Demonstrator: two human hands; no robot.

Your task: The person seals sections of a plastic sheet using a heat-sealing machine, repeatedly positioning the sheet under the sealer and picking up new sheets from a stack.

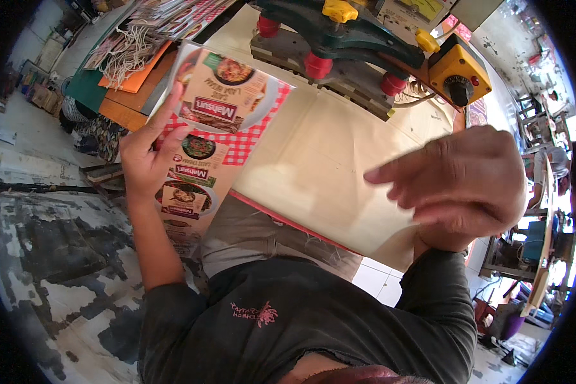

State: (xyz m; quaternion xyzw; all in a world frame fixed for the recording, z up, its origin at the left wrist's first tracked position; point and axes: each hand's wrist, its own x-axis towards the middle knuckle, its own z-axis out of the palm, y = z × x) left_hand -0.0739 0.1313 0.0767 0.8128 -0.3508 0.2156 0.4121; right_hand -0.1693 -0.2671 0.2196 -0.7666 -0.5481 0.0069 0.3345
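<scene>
My left hand (148, 153) pinches a long printed sheet (205, 137) by its left edge, thumb on the face and fingers partly behind. Pictures of food dishes and a red-and-white check pattern cover the sheet. Its upper part overlaps the left side of the cream-coloured table cover (326, 147), and the lower part hangs past the near edge beside my leg. Raised over the right side of the cover is my right hand (461, 182). Its fingers are loosely bent, the index finger points left, and no object shows in it.
Across the table's far side stands a dark green clamp-like machine (339, 38) with red knobs and a metal bar. Right of it is a yellow control box (457, 70) with a black dial. Printed pieces with white cords (134, 51) lie at the far left.
</scene>
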